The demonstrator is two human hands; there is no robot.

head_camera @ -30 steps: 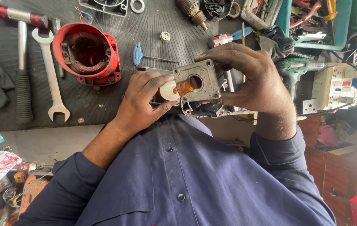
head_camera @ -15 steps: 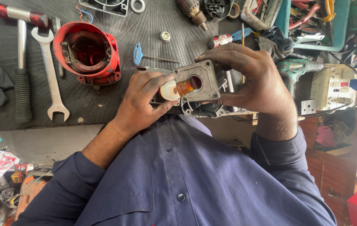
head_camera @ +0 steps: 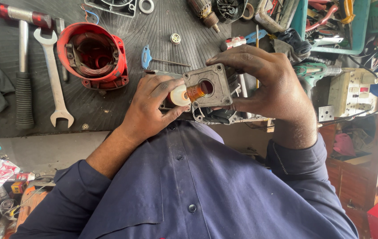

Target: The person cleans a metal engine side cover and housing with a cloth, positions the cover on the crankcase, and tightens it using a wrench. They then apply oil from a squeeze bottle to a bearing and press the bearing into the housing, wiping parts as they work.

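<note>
Two hands over the tabletop [head_camera: 162,40]: right hand [head_camera: 268,84] clamps the grey square motor housing [head_camera: 219,76], and left hand [head_camera: 151,108] fingers [head_camera: 164,88] pinch a white-and-orange spool [head_camera: 183,95] at nine o'clock of its bore. Seating step, I'd judge; next calls for square alignment and a gentle push.

A red motor housing [head_camera: 94,55] with copper windings inside is seen lying on the dark ribbed mat [head_camera: 162,26], and just beside it an open-ended spanner [head_camera: 55,79] and a hammer [head_camera: 23,66] with a black grip are laid side by side. A blue-handled screwdriver [head_camera: 147,57] and a small round gear [head_camera: 175,38] are found near the middle of the mat, while a motor armature [head_camera: 206,13] is placed toward its far edge. A green power drill [head_camera: 315,71] is set off to one side, next to a teal tray [head_camera: 330,24] filled with tools.
</note>
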